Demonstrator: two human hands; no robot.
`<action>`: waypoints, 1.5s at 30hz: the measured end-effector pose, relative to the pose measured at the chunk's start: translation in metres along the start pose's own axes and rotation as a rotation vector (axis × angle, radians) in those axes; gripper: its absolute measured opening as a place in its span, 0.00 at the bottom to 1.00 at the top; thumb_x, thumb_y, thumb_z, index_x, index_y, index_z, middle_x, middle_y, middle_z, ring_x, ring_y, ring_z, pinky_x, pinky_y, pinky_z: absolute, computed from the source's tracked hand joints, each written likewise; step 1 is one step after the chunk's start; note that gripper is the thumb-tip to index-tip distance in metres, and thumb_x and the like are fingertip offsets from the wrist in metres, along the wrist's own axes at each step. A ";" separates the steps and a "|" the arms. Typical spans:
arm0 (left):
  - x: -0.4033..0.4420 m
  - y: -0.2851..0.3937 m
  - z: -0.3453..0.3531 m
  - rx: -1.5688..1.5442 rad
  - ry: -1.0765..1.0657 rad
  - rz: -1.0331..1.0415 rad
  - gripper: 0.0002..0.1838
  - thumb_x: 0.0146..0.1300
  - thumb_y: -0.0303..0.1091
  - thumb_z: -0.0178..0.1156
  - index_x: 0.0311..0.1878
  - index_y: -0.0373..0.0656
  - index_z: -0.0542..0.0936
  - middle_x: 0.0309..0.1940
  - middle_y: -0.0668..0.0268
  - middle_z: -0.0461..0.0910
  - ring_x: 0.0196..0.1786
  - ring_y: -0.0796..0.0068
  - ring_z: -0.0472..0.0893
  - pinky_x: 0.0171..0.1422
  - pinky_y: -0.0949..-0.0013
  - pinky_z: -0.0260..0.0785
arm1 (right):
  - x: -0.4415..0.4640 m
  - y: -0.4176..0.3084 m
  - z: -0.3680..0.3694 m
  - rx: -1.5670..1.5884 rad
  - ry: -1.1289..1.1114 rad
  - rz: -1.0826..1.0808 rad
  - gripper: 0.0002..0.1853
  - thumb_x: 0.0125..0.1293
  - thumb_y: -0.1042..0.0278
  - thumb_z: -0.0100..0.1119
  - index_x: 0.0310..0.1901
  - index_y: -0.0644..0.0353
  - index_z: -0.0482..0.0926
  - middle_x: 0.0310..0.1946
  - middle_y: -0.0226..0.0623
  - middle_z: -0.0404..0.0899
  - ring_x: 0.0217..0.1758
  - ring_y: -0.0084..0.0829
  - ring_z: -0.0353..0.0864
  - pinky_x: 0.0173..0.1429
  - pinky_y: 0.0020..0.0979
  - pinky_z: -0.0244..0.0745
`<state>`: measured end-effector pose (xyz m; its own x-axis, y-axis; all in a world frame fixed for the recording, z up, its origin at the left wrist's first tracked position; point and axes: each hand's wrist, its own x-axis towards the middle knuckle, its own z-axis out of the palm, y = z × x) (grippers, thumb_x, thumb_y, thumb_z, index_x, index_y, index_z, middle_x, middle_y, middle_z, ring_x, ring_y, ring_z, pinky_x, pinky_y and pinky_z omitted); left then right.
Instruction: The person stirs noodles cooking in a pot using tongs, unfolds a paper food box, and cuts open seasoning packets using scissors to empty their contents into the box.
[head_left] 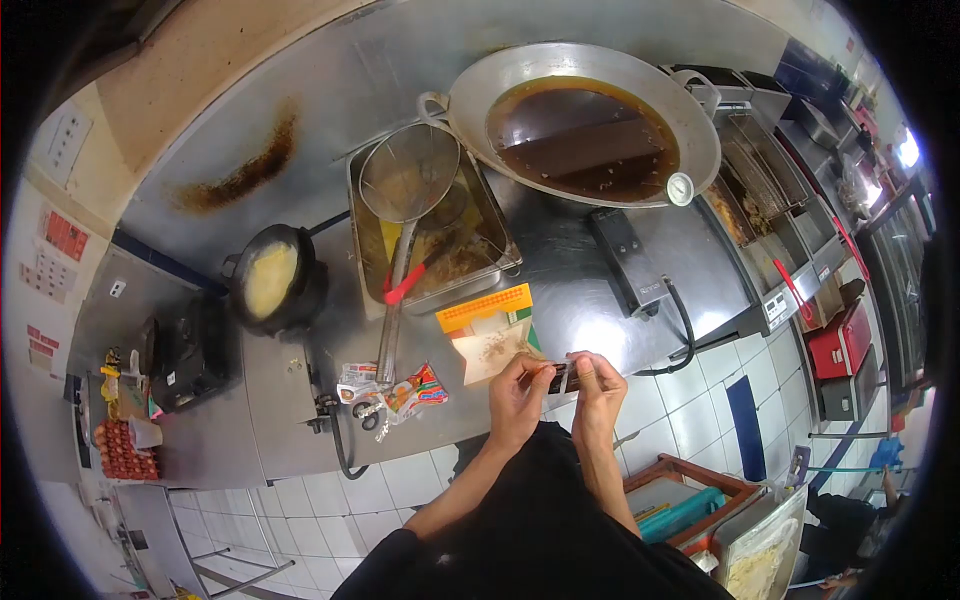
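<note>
Dark brown with translucent edges: holding a small packet (562, 384) at the near edge of the desk (570, 255), pinched between nearly closed fingers of left hand (515, 402) and right hand (598, 395). Noting brown crumbs in an open carton (485, 309) just beyond; farther back, dark brown liquid in a wide pan (470, 95), pale yellow matter in a black pot (313, 283), oily residue in a metal tray (450, 291) partly under a strainer (408, 178).
</note>
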<state>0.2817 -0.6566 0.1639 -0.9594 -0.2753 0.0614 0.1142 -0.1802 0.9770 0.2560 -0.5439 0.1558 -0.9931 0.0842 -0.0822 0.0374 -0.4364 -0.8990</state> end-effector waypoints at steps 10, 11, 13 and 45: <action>0.002 -0.006 -0.013 0.044 -0.029 -0.013 0.04 0.70 0.26 0.58 0.39 0.36 0.76 0.36 0.69 0.78 0.41 0.84 0.76 0.50 0.77 0.69 | -0.006 0.000 0.001 -0.112 -0.061 0.061 0.04 0.66 0.74 0.64 0.40 0.64 0.81 0.32 0.25 0.79 0.33 0.17 0.73 0.40 0.21 0.68; 0.000 -0.009 -0.017 0.060 0.014 -0.008 0.04 0.70 0.26 0.58 0.39 0.36 0.76 0.36 0.69 0.78 0.41 0.84 0.76 0.50 0.77 0.69 | -0.006 -0.001 0.001 -0.126 -0.037 0.062 0.04 0.66 0.72 0.64 0.39 0.63 0.82 0.31 0.24 0.79 0.32 0.16 0.72 0.38 0.21 0.66; -0.004 -0.016 -0.024 0.158 0.021 0.070 0.05 0.70 0.26 0.58 0.38 0.35 0.76 0.35 0.69 0.77 0.41 0.84 0.75 0.50 0.77 0.69 | -0.004 0.002 -0.001 -0.164 -0.018 0.002 0.05 0.67 0.70 0.64 0.39 0.62 0.81 0.31 0.25 0.78 0.32 0.17 0.71 0.39 0.22 0.66; -0.065 -0.010 -0.342 1.605 -0.110 -0.468 0.15 0.49 0.36 0.67 0.41 0.42 0.82 0.37 0.55 0.85 0.46 0.52 0.84 0.55 0.53 0.74 | 0.000 0.022 -0.030 -0.340 -0.211 0.103 0.06 0.67 0.70 0.65 0.38 0.65 0.81 0.29 0.24 0.76 0.31 0.15 0.69 0.38 0.19 0.65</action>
<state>0.4311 -0.9604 0.0806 -0.8523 -0.4055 -0.3303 -0.4625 0.8793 0.1140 0.2601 -0.5267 0.1234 -0.9820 -0.1453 -0.1210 0.1374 -0.1088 -0.9845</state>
